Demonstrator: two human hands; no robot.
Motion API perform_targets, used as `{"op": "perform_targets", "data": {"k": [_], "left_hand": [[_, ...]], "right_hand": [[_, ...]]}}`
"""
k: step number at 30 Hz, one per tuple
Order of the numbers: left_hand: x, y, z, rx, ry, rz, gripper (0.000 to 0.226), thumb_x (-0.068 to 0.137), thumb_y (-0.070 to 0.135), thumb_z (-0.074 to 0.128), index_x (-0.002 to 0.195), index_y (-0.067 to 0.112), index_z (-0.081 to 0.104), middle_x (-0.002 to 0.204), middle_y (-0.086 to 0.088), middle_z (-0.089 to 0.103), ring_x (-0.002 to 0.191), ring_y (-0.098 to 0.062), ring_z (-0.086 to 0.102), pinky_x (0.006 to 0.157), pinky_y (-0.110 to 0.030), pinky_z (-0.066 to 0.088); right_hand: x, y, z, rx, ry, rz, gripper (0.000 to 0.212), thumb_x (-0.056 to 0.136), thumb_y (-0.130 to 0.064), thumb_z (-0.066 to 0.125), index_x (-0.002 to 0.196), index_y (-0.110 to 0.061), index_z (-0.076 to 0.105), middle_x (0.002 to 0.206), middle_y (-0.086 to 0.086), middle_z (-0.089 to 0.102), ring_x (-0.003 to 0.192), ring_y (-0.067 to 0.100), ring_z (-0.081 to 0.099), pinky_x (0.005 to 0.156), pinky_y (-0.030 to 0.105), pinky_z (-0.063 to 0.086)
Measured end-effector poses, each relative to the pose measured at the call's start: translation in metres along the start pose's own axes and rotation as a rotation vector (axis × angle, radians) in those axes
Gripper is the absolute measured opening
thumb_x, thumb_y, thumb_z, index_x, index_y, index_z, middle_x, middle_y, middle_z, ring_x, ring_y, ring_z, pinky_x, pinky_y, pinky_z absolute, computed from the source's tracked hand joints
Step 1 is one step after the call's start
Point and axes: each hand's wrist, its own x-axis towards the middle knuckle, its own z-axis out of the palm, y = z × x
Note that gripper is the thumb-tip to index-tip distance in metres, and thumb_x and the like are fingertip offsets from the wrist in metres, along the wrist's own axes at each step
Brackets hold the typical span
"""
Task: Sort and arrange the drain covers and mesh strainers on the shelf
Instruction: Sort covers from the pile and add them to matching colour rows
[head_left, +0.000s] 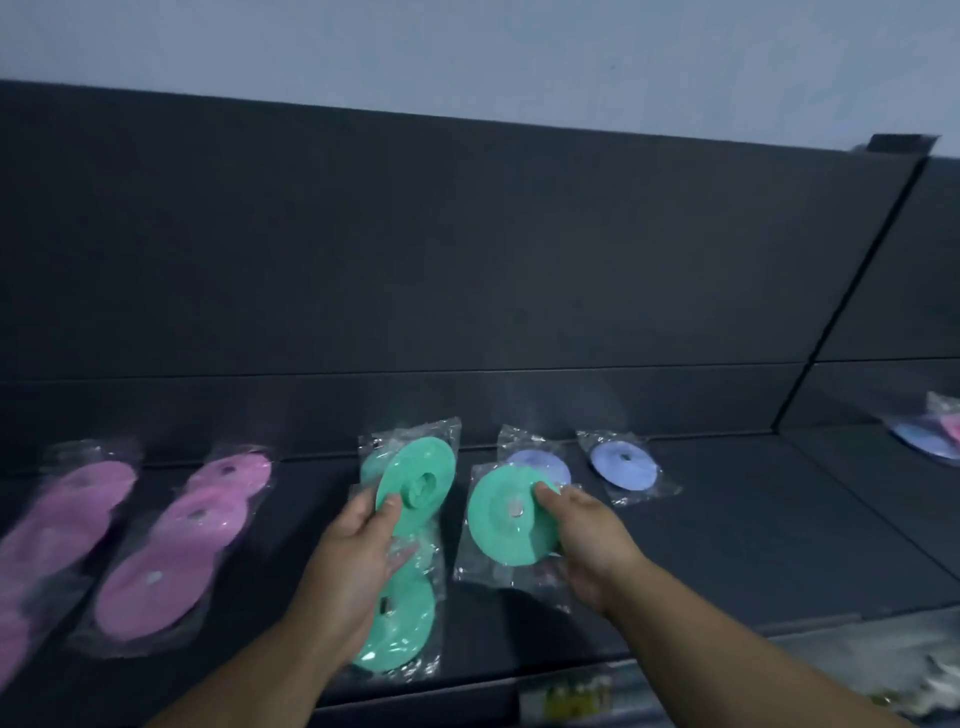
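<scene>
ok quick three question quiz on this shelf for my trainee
1. Which does the left hand grip? A) pink round silicone drain cover B) green round silicone drain cover in a clear bag C) metal mesh strainer
2. True or false: the right hand holds nothing.
3. Fill in: the two bagged round drain covers lying on the dark shelf beyond the right hand are ___.
Key: 1 B. 2 false, it grips a second green bagged cover. 3 purple.
</scene>
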Motion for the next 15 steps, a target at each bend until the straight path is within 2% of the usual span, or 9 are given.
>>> {"op": "perform_targets", "data": {"k": [3,5,7,9,11,13,15], "left_hand": [[0.011,-0.016,0.046,0.161,0.097,0.103,0.028,0.101,0.025,0.042,0.12,0.039,0.056,0.123,0.021,0.058,0.116,-0.002,0.054,0.104,-0.028,0.038],[0.016,-0.024,0.075,0.403,0.144,0.18,0.035,0.101,0.025,0.039,0.13,0.043,0.049,0.128,0.028,0.047,0.121,0.004,0.042,0.105,-0.019,0.027],[0.026,-0.034,0.095,0.586,0.147,0.234,0.038,0.101,0.022,0.039,0.136,0.036,0.046,0.136,0.021,0.042,0.129,0.002,0.036,0.107,-0.018,0.023],[0.038,-0.047,0.103,0.75,0.157,0.271,0.038,0.1,0.021,0.041,0.137,0.028,0.047,0.145,0.009,0.04,0.138,-0.007,0.031,0.112,-0.02,0.018],[0.045,-0.058,0.104,0.918,0.126,0.235,0.043,0.095,0.035,0.039,0.136,0.028,0.048,0.149,-0.001,0.037,0.142,-0.016,0.028,0.112,-0.02,0.015],[0.048,-0.067,0.102,1.037,0.091,0.2,0.059,0.083,0.053,0.031,0.134,0.031,0.048,0.148,0.0,0.035,0.142,-0.019,0.026,0.112,-0.022,0.015],[0.048,-0.069,0.104,1.08,0.084,0.169,0.07,0.072,0.065,0.037,0.126,0.027,0.06,0.143,0.01,0.031,0.139,-0.01,0.024,0.113,-0.022,0.017]], "right_hand": [[0.03,-0.01,-0.032,-0.232,-0.038,-0.057,0.02,0.092,-0.029,0.058,0.09,-0.012,0.066,0.098,0.014,0.072,0.094,0.031,0.068,0.08,0.045,0.058],[0.051,-0.015,-0.05,-0.319,-0.067,-0.082,0.023,0.09,-0.032,0.061,0.084,-0.011,0.066,0.094,0.016,0.072,0.089,0.028,0.069,0.086,0.048,0.055],[0.07,-0.02,-0.065,-0.369,-0.123,-0.097,0.021,0.089,-0.034,0.062,0.085,-0.014,0.065,0.093,0.016,0.072,0.079,0.023,0.065,0.078,0.043,0.055],[0.085,-0.024,-0.076,-0.415,-0.166,-0.107,0.018,0.089,-0.036,0.062,0.094,-0.018,0.064,0.093,0.012,0.072,0.078,0.021,0.065,0.073,0.037,0.055],[0.099,-0.029,-0.086,-0.427,-0.198,-0.11,0.02,0.09,-0.033,0.062,0.101,-0.017,0.064,0.094,0.008,0.073,0.08,0.02,0.067,0.075,0.034,0.056],[0.11,-0.036,-0.093,-0.421,-0.223,-0.106,0.016,0.092,-0.028,0.061,0.101,-0.016,0.065,0.09,0.005,0.072,0.074,0.016,0.065,0.064,0.025,0.054],[0.118,-0.041,-0.1,-0.384,-0.273,-0.052,0.012,0.094,-0.024,0.059,0.1,-0.016,0.065,0.085,0.004,0.069,0.067,0.013,0.063,0.05,0.019,0.05]]}}
